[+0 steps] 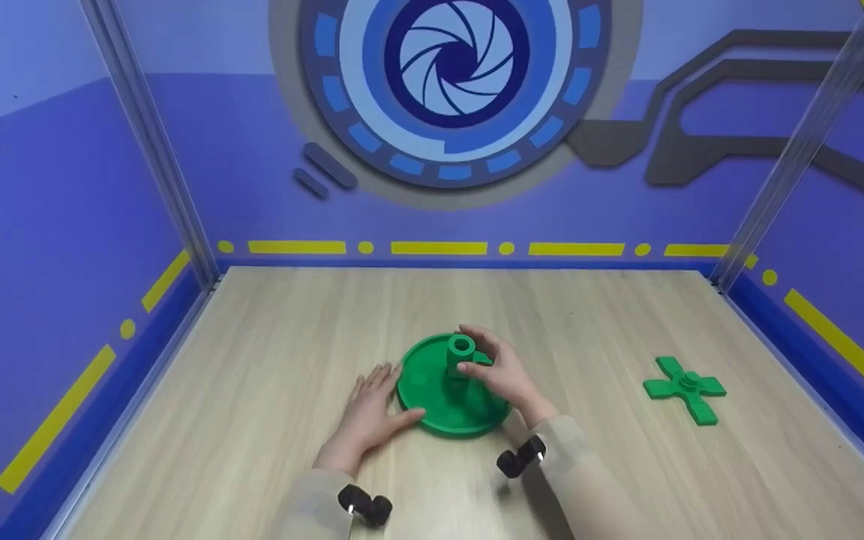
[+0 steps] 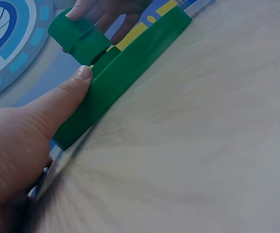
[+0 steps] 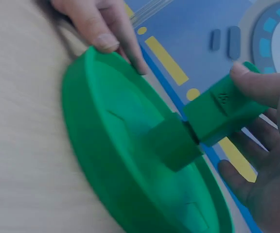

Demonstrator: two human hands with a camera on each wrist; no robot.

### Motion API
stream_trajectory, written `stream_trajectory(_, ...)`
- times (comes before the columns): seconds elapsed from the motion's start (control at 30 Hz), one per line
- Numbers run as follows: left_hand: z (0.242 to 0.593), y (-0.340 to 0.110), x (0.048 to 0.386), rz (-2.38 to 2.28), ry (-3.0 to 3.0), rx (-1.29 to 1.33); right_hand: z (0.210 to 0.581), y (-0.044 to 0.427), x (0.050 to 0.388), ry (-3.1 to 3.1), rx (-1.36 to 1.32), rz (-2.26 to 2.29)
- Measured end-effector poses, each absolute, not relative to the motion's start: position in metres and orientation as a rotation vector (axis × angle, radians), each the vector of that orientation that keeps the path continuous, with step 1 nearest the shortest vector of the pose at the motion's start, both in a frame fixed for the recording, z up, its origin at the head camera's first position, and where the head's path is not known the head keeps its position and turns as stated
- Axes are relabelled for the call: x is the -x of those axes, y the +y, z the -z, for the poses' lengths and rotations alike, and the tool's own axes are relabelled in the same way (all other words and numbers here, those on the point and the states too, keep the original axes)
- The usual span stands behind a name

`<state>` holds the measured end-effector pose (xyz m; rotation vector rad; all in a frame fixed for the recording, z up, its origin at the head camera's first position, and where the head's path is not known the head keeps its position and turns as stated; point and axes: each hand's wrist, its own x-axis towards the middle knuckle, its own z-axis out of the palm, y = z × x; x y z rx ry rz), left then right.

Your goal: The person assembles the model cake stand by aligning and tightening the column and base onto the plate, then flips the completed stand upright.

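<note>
A round green dish (image 1: 432, 409) with a raised rim lies on the table before me. From its middle rises a short green post (image 3: 171, 143). On top of that post, a green hollow tube (image 1: 460, 356) is held by my right hand (image 1: 503, 371), thumb on one side and fingers on the other. The tube (image 3: 222, 104) looks tilted against the post in the right wrist view, with a thin dark gap between them. My left hand (image 1: 372, 420) touches the dish's left edge, fingers extended and spread, its thumb against the rim in the left wrist view.
To the right on the wooden table (image 1: 289, 315) lies a green cross-shaped piece (image 1: 691, 381) with a round stub at its centre. Blue printed panels (image 1: 237, 165) enclose the table at the back and both sides.
</note>
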<state>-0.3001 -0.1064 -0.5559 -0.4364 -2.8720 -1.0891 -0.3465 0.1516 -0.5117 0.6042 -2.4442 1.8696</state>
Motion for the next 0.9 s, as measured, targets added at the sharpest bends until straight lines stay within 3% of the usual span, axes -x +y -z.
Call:
stream_trajectory(0.27, 0.556, -0.106, 0.3, 1.1, -2.872, 0.428, 0.51, 0.152, 0.346, -2.474, -0.606, -1.854)
stream_trajectory(0.9, 0.555, -0.106, 0.299, 1.087, -2.864, 0.434, 0.515, 0.138, 0.346, -2.425, -0.297, -1.722)
